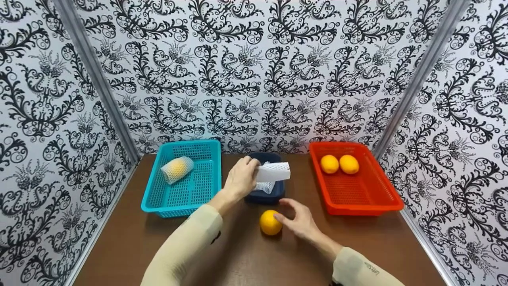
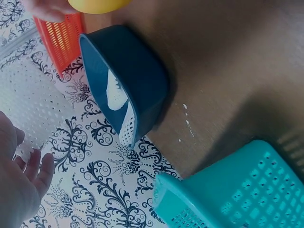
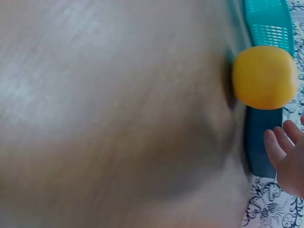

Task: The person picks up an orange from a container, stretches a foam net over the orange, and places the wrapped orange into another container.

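My left hand [image 1: 241, 178] holds a white foam net sleeve [image 1: 274, 172] above a dark blue bin [image 1: 265, 197]. In the left wrist view the sleeve [image 2: 31, 97] spreads out past the curled fingertips. More white netting [image 2: 115, 92] lies inside the bin. On the table in front of the bin sits a bare orange [image 1: 270, 222]. Close to its right side is my right hand [image 1: 301, 222], thumb and fingers spread apart. From the right wrist view, the fingers [image 3: 273, 147] stand off the orange [image 3: 264, 77] with nothing in them.
A turquoise basket [image 1: 216, 174] at the left contains one fruit in a foam net [image 1: 177, 169]. On the right, a red basket [image 1: 353, 198] contains two oranges [image 1: 349, 164]. Patterned walls [image 1: 246, 79] enclose the brown table [image 1: 246, 262] at the back and sides.
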Tool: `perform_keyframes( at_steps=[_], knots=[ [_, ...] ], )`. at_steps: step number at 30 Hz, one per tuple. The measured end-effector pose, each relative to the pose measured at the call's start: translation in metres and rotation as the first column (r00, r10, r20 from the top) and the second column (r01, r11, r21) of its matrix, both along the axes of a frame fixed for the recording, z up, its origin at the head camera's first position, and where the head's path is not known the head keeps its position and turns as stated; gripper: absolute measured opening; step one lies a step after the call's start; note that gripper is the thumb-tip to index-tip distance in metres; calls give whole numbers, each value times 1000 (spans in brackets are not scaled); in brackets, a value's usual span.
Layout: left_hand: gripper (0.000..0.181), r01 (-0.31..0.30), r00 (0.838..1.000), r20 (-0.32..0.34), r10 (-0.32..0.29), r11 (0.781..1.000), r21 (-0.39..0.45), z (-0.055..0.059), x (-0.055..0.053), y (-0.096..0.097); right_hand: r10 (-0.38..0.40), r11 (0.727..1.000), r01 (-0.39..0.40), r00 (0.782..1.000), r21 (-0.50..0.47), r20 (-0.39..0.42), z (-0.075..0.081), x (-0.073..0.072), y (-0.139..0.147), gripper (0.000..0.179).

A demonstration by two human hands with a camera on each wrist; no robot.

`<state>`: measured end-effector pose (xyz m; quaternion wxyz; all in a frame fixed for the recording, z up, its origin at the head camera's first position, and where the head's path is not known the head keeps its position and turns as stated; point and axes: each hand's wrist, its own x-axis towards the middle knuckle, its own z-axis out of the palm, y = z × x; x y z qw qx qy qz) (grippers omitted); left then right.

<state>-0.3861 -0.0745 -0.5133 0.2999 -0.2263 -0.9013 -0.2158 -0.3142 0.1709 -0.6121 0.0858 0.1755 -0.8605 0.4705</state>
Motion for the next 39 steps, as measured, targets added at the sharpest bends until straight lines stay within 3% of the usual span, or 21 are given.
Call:
perform_keyframes(
  at_steps=[5, 13, 17, 24, 33, 39],
  knots=[
    [13, 22, 1000, 16, -23, 999, 23, -6, 12, -12, -127, 991, 121, 987, -62, -102, 16, -5, 0, 47],
    [13, 76, 996, 40, -80, 993, 85, -16, 34, -23, -169, 980, 135, 953, -150, -251, 36, -13, -9, 58],
    [15, 95, 991, 75, -107, 984, 151, -21, 41, -24, -171, 976, 137, 964, -168, -203, 38, -14, -16, 57],
    [15, 83, 985, 130, -113, 973, 216, -28, 46, -25, -124, 958, 110, 992, -266, -35, 34, -14, -22, 30],
    [11, 35, 982, 175, -77, 972, 232, -29, 51, -25, -13, 940, 10, 1000, -341, -6, 36, -11, -31, 16],
    [12, 41, 970, 213, -116, 944, 327, -28, 50, -21, -22, 939, 19, 1000, -343, -5, 39, -12, -32, 12]
  ],
)
